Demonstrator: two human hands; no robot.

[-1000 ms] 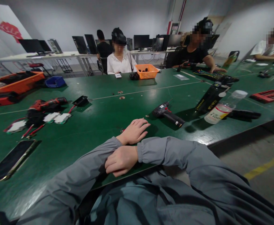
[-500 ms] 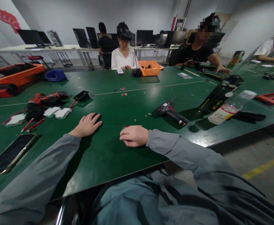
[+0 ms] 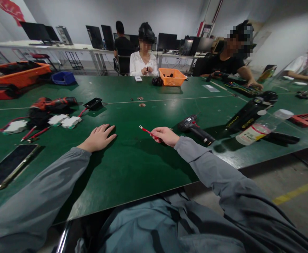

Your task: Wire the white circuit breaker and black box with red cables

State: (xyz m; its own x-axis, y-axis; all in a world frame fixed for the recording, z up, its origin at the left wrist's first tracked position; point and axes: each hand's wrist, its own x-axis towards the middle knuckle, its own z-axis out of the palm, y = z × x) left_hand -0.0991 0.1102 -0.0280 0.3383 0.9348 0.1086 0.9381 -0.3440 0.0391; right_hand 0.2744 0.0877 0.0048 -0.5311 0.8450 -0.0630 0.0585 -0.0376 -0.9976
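Between the thumb and fingers of my right hand (image 3: pixel 166 136) is a short red cable (image 3: pixel 146 130) with a silver ring terminal at its far end. The terminal points up and left, and the hand is raised over the green table (image 3: pixel 133 168). My left hand (image 3: pixel 98 137) rests flat on the tabletop with its fingers spread, holding nothing. Just right of my right hand lies a black cordless screwdriver (image 3: pixel 196 129). Left of my left hand are white connector blocks (image 3: pixel 71 121) on red wires and a small black socket housing (image 3: pixel 93 103).
A red-black drill (image 3: pixel 51 103) and a phone (image 3: pixel 10 165) lie on the left. Farther back stand an orange crate (image 3: pixel 24 79), a blue bin (image 3: pixel 63 78) and an orange basket (image 3: pixel 173 77). A black bottle (image 3: pixel 249 110) and a clear bottle (image 3: pixel 254 131) are at right. Co-workers sit across.
My right hand has lifted from the table and moved slightly right, now pinching the red cable, which lay mostly hidden under it. My left hand has stayed flat in place.
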